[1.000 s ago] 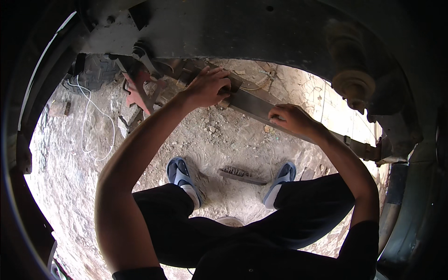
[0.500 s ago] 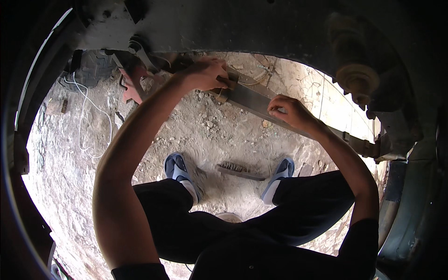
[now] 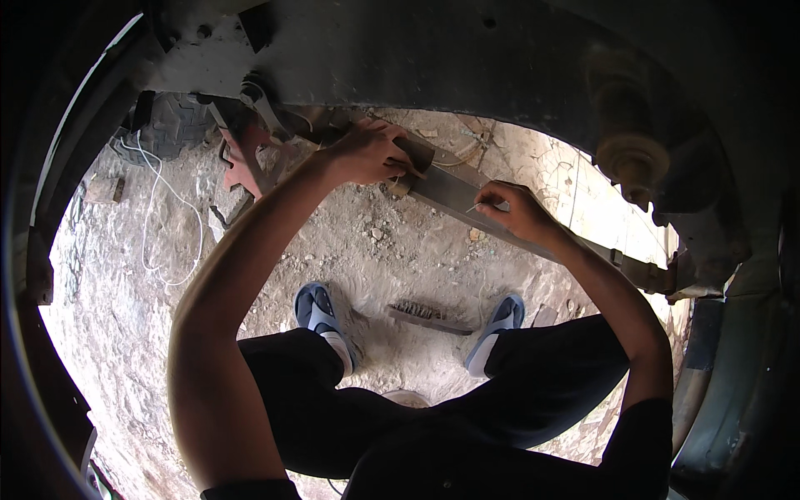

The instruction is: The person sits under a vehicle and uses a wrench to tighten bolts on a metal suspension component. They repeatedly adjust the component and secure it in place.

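Observation:
A long dark metal beam (image 3: 458,196) runs diagonally in front of me under the vehicle, with a wider dark band (image 3: 422,158) wrapped around its middle. My left hand (image 3: 367,154) lies across the beam at the band's left side. Its fingers are bent down, and a narrow brownish piece shows at their tips; what they grip is partly hidden. My right hand (image 3: 518,212) hovers beside the beam, to the right of the band. Thumb and forefinger are pinched on a thin pale strand (image 3: 472,207) that points left.
A wire brush (image 3: 429,317) lies on the dirt floor between my feet. Red metal stand (image 3: 242,158), tyre (image 3: 171,125) and loose white cord (image 3: 150,225) are at left. A dark vehicle panel (image 3: 375,71) hangs close overhead; a rusty rounded part (image 3: 631,162) juts down at right.
The view has shifted slightly, so the scene sits a little lower. My right hand's fingers have turned leftward, and the thin pale strand now shows in them. My left hand stays at the band.

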The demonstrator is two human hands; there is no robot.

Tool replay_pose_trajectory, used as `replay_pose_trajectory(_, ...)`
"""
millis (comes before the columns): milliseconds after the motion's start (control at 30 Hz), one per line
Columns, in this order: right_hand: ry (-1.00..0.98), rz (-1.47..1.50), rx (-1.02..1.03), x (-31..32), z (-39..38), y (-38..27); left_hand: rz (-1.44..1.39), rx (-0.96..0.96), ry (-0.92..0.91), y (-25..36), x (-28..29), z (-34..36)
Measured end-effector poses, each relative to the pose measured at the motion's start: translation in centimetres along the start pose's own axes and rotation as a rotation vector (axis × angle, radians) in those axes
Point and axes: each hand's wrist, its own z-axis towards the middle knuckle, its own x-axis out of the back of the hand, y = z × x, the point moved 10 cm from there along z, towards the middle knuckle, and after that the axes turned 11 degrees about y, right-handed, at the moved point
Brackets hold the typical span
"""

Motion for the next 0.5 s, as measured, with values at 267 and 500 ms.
replay_pose_trajectory(267,0.216,-0.147,0.077,1.4,2.2,-5.1,0.019,0.060,-0.111,-0.2,0.4,-0.4)
replay_pose_trajectory(500,0.420,0.103,-0.005,-2.8,5.2,-3.0,0.012,0.045,-0.193,0.0,0.1,-0.1)
